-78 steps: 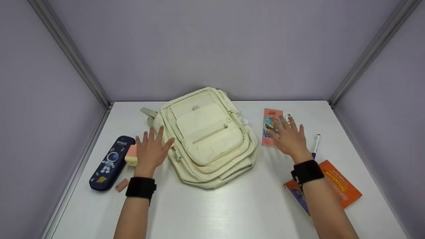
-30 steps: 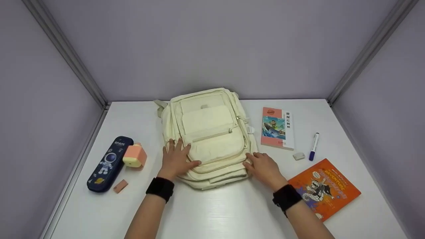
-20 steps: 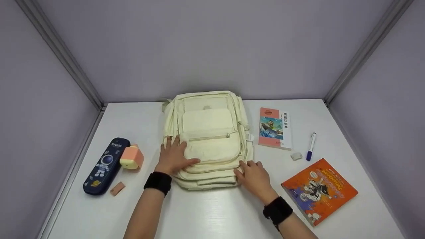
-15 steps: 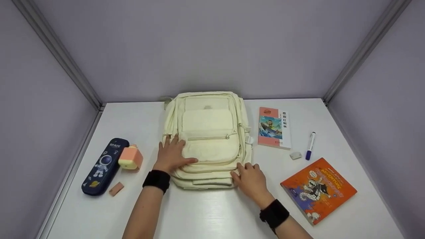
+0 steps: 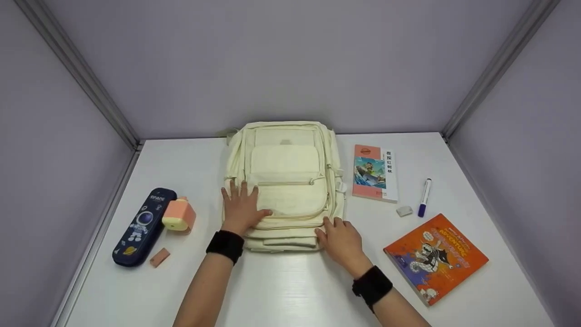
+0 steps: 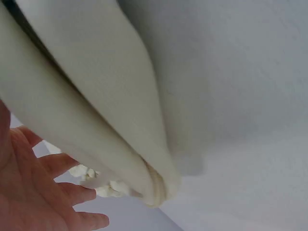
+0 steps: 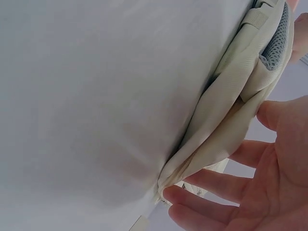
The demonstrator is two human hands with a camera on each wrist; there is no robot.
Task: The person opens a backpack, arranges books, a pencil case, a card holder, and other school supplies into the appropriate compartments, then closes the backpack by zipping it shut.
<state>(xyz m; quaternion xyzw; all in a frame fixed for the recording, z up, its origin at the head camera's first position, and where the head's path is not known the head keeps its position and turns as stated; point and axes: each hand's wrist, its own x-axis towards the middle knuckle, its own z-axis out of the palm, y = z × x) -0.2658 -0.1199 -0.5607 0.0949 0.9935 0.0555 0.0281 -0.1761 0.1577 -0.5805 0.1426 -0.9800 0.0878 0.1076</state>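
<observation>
The cream backpack [image 5: 285,181], skewed a moment ago, now lies square on the white table [image 5: 290,286] (front pocket up). The left hand [image 5: 240,208] presses flat, fingers straight; the right hand [image 5: 340,238] touches its corner, fingers relaxed, grasping nothing.

You wear, one per wrist, two broad black bands of padded, matte look, on your left hand [image 5: 240,210] and right hand [image 5: 341,240], with both forearms bare of sleeves, no rings, no gloves, no printed markings visible on either band.
</observation>
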